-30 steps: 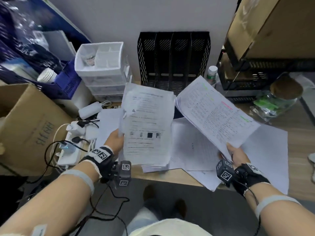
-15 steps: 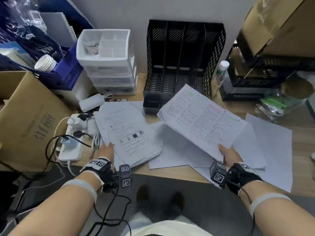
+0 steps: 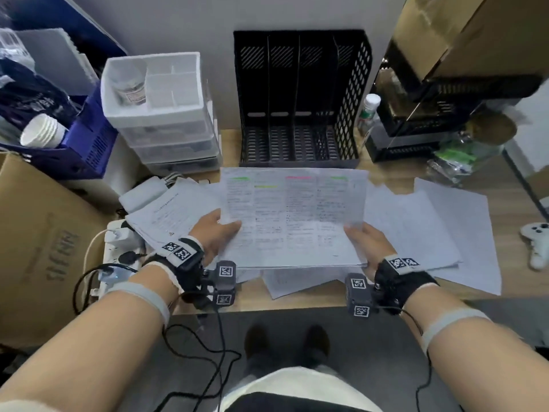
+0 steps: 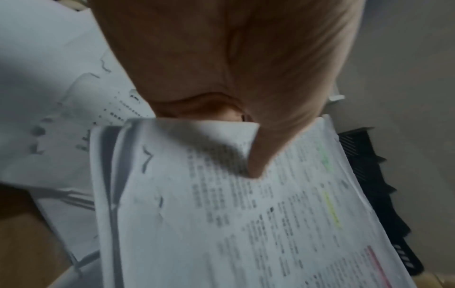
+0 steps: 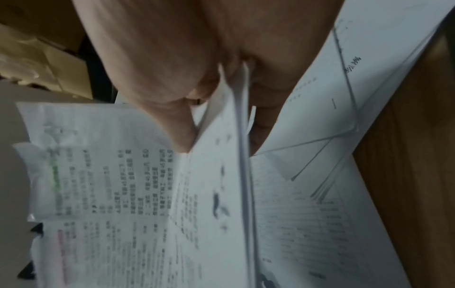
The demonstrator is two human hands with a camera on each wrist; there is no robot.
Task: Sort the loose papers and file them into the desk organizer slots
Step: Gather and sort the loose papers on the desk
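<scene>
I have both hands on one stack of printed pages (image 3: 294, 215), the sheets carrying green, yellow and pink highlighter marks. My left hand (image 3: 212, 233) pinches its left edge — thumb on top, fingers under — and my right hand (image 3: 367, 242) pinches the right edge the same way; the right wrist view shows several sheets wedged between thumb and fingers. The stack is held roughly level above the front middle of the desk (image 3: 511, 224), its far edge just short of the black desk organizer (image 3: 300, 99), which stands at the back edge against the wall, slots upright. Loose sheets (image 3: 430, 230) lie fanned over the desk's right half, and a second pile (image 3: 169, 215) sits at the left edge by a white power strip (image 3: 118, 248). A white drawer unit (image 3: 166, 114) stands left of the organizer.
</scene>
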